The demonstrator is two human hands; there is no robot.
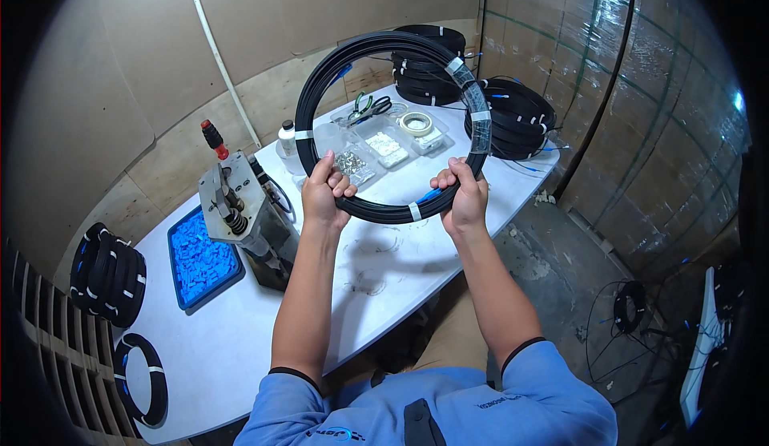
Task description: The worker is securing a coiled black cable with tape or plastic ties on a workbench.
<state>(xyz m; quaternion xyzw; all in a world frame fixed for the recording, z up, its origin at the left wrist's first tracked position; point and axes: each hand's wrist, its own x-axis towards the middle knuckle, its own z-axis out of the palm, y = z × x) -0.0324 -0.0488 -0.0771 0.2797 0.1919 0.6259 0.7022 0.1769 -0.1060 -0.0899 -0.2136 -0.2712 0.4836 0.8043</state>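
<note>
Both hands hold up a large coil of black cable point(384, 211) over the white table. White tape bands the ring in several places, and clear film wraps its right side. My left hand point(326, 193) is closed round the lower left of the coil, thumb on top. On the lower right my right hand point(465, 197) grips it the same way. Close to the right fingers lies a blue connector point(431, 194) against the ring; another blue connector point(343, 72) shows at the upper left. Through the ring I see scissors point(372, 109), a tape roll point(416, 124) and plastic boxes of small parts point(386, 149).
A bench press point(236, 197) stands left of centre, beside a blue tray point(183, 290) full of blue pieces. Stacked cable coils point(517, 117) occupy the table's far right; more coils point(112, 278) sit at its left end. A loose cable coil point(630, 306) is at the right, below table level.
</note>
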